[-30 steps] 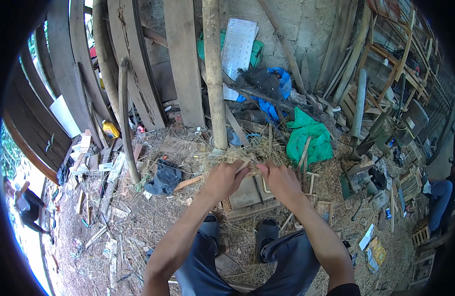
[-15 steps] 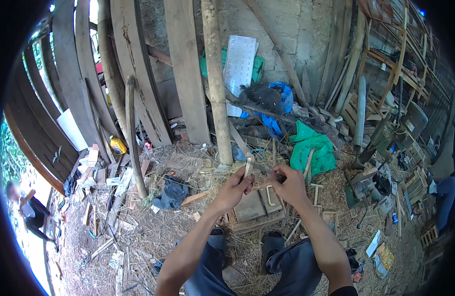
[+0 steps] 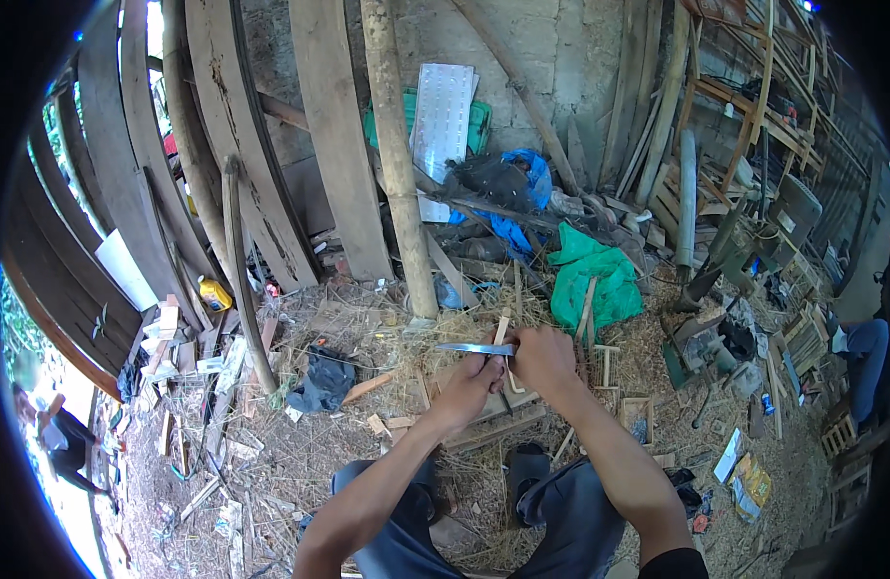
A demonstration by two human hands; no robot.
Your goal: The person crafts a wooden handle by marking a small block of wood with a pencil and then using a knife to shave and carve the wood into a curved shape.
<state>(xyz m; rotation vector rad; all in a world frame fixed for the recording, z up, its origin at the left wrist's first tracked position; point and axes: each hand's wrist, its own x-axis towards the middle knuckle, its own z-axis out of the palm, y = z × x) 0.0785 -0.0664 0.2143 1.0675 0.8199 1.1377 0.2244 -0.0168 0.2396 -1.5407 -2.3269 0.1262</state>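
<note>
Near the middle, my left hand (image 3: 472, 386) is closed round a short pale wooden stick (image 3: 504, 318), which stands up from the fist. My right hand (image 3: 542, 362) grips a knife; its shiny blade (image 3: 464, 347) points left across the stick, just above my left fingers, and the handle is hidden in my fist. The two hands are close together, perhaps touching. Beneath them is a low wooden board or block (image 3: 493, 434) on the straw-strewn ground, partly hidden by my hands.
A bamboo pole (image 3: 406, 251) stands ahead. A green plastic sheet (image 3: 595, 294) lies right of it, a black bag (image 3: 324, 376) left. Wood scraps and a green metal machine (image 3: 691, 347) are around. One person (image 3: 54, 434) is at far left, another's leg (image 3: 865, 362) at far right.
My right hand has turned, so the blade now lies flat across the stick, clearly visible. My left hand raised the stick upright and now sits slightly lower. The view has shifted a little.
</note>
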